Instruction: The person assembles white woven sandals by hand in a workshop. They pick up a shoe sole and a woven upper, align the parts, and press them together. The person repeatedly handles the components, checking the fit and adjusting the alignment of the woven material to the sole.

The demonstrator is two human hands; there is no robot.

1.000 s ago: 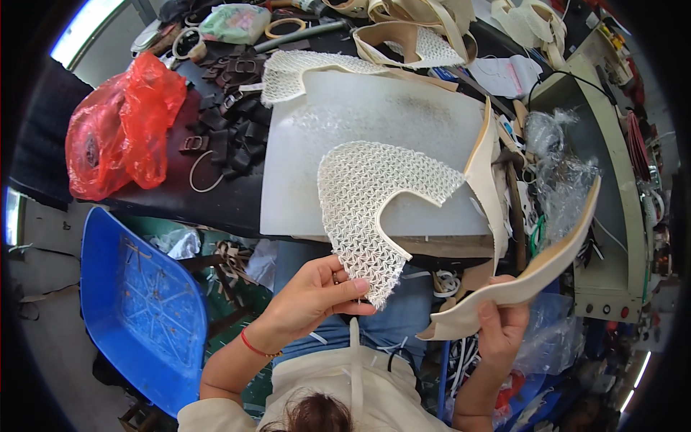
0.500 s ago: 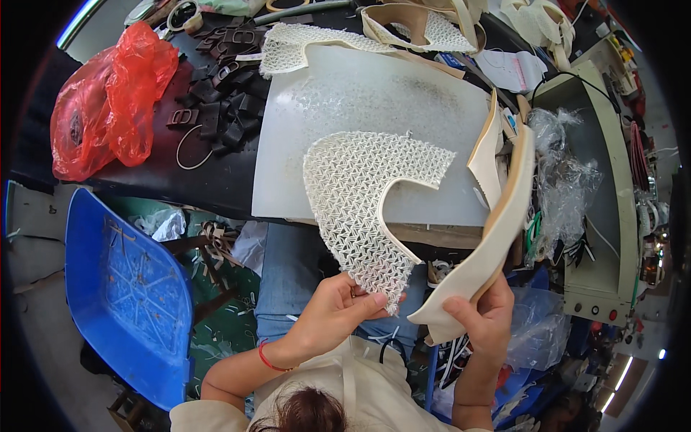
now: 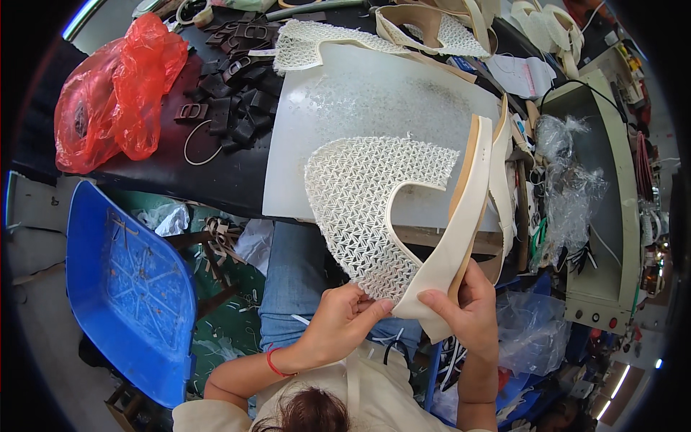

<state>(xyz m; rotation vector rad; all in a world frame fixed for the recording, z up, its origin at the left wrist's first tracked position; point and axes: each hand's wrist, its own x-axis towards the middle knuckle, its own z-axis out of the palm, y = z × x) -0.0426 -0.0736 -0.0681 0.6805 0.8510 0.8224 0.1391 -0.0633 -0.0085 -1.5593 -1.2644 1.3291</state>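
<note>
My left hand [image 3: 342, 322] pinches the lower tip of a curved woven white shoe-upper piece [image 3: 360, 205] between thumb and fingers. My right hand [image 3: 466, 311] grips a long folded cream leather shoe piece [image 3: 448, 252] with a tan inner side, thumb in front and fingers behind. The leather piece's lower end overlaps the tip of the woven piece beside my left thumb. Whether the two are joined there I cannot tell. Both pieces stand up over the near edge of a translucent white board [image 3: 309, 129].
Black buckled straps [image 3: 241, 108] and a red plastic bag [image 3: 108, 101] lie on the left of the table. More woven and leather uppers [image 3: 439, 32] sit at the back. A blue plastic bin [image 3: 137, 288] stands at lower left, a greenish metal box [image 3: 597, 216] at right.
My right hand has brought the leather piece left, against the tip of the woven piece. Before, a gap separated them. My left hand keeps its pinch.
</note>
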